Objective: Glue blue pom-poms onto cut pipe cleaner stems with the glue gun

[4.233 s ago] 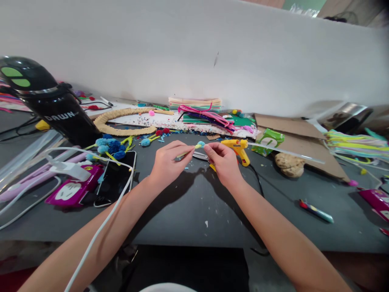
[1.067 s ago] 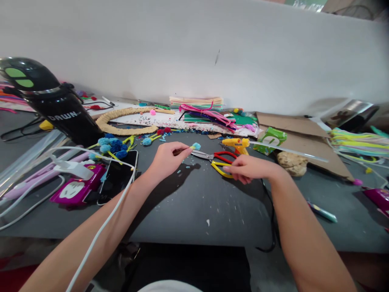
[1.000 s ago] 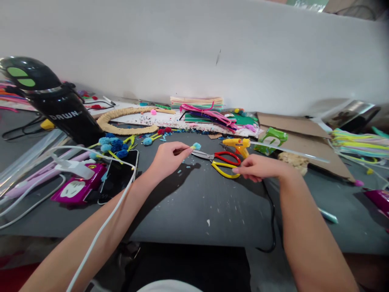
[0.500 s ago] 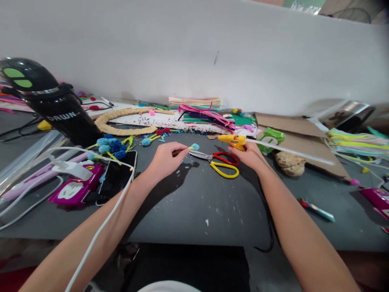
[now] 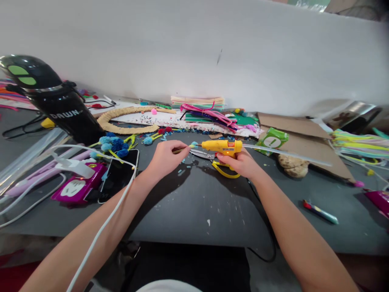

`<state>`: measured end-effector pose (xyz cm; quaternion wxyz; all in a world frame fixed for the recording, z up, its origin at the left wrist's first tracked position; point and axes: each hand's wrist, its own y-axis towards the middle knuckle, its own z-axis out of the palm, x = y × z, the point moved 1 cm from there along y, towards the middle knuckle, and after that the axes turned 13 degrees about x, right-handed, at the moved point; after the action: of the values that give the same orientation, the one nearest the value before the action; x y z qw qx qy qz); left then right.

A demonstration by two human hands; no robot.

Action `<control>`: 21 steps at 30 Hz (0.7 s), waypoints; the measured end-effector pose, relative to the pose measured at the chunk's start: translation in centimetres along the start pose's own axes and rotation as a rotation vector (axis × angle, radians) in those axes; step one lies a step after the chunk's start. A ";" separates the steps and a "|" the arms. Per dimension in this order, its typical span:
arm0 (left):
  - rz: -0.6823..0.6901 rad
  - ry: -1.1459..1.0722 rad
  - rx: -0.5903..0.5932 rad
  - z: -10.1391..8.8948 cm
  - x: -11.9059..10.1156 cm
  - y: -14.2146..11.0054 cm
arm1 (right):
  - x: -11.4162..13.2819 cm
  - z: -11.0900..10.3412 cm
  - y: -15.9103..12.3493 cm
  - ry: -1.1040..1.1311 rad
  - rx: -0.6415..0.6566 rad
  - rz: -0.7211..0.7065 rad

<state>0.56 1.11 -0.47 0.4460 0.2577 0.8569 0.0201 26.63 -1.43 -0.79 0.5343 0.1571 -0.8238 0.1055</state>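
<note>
My left hand [image 5: 167, 159] pinches a thin yellowish stem with a small light-blue pom-pom [image 5: 193, 144] at its tip. In my right hand [image 5: 244, 165] is a yellow hot glue gun [image 5: 217, 145], its nozzle pointing left at the pom-pom; whether they touch I cannot tell. A long clear glue stick [image 5: 291, 154] sticks out of the gun's back end. Beneath the gun, scissors [image 5: 225, 172] with red and yellow handles lie on the grey table, partly covered by my right hand. Small light-blue scraps [image 5: 180, 170] lie near my left hand.
To the left are a black bottle [image 5: 68, 111], blue pom-pom stems [image 5: 117, 144], a phone [image 5: 117, 178] and a purple power adapter [image 5: 79, 190]. A wrapped ring [image 5: 105, 121] and pipe cleaners [image 5: 212, 115] lie behind. Right: a green packet [image 5: 272, 141], a stone-like lump [image 5: 293, 165], a pen [image 5: 320, 211].
My right hand has brought the glue gun leftward over the scissors, so its nozzle is now at the pom-pom. My left hand stays nearly still, holding the stem.
</note>
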 end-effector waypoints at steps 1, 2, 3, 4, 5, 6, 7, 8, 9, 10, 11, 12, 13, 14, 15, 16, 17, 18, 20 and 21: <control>0.005 -0.003 -0.002 0.0 -0.1 0.0 | 0.0 0.0 0.0 -0.008 0.002 0.002; 0.007 -0.006 -0.001 0.0 -0.1 0.0 | 0.0 -0.1 0.0 -0.014 0.004 0.004; 0.006 -0.009 0.001 0.0 -0.1 0.0 | -0.1 -0.1 0.1 -0.015 0.006 0.005; 0.004 -0.012 0.004 0.0 -0.1 0.0 | -0.1 -0.2 0.1 -0.014 0.008 0.005; 0.003 -0.015 0.005 0.0 -0.2 0.0 | -0.1 -0.2 0.1 -0.013 0.011 0.006; 0.001 -0.018 0.005 0.0 -0.2 -0.1 | -0.1 -0.2 0.1 -0.012 0.013 0.007; -0.002 -0.021 0.005 0.0 -0.1 -0.1 | -0.1 -0.1 0.0 -0.012 0.011 0.007; -0.004 -0.024 0.005 0.1 -0.1 -0.1 | -0.1 -0.1 0.0 -0.013 0.010 0.008; -0.006 -0.025 0.004 0.1 -0.1 -0.1 | -0.1 -0.1 0.0 -0.015 0.011 0.008; -0.009 -0.026 0.004 0.1 -0.1 0.0 | -0.1 -0.1 0.0 -0.017 0.013 0.008; -0.012 -0.026 0.003 0.1 -0.1 0.0 | -0.1 -0.1 0.0 -0.021 0.016 0.007; -0.013 -0.025 0.003 0.1 -0.1 0.0 | -0.1 -0.2 0.0 -0.026 0.021 0.005; -0.015 -0.024 0.003 0.1 -0.1 0.0 | -0.1 -0.2 0.0 -0.032 0.025 0.003; -0.018 -0.023 0.002 0.1 -0.1 0.0 | -0.1 -0.2 0.0 -0.038 0.028 0.002; -0.022 -0.021 0.002 0.1 -0.1 0.0 | 0.0 -0.2 0.0 -0.043 0.029 0.003; -0.027 -0.019 0.003 0.1 -0.2 0.0 | 0.0 -0.2 0.0 -0.048 0.031 0.005; -0.029 -0.019 0.005 0.1 -0.2 0.0 | 0.0 -0.2 0.0 -0.052 0.035 0.008; -0.031 -0.019 0.008 0.1 -0.2 0.0 | 0.1 -0.2 0.0 -0.056 0.036 0.010; -0.030 -0.020 0.009 0.1 -0.2 0.0 | 0.1 -0.2 -0.1 -0.060 0.035 0.013; -0.028 -0.020 0.009 0.1 -0.2 0.0 | 0.2 -0.2 -0.1 -0.062 0.034 0.014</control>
<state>0.69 1.01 -0.41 0.4536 0.2476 0.8561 0.0075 26.74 -1.48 -0.57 0.5051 0.1637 -0.8392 0.1182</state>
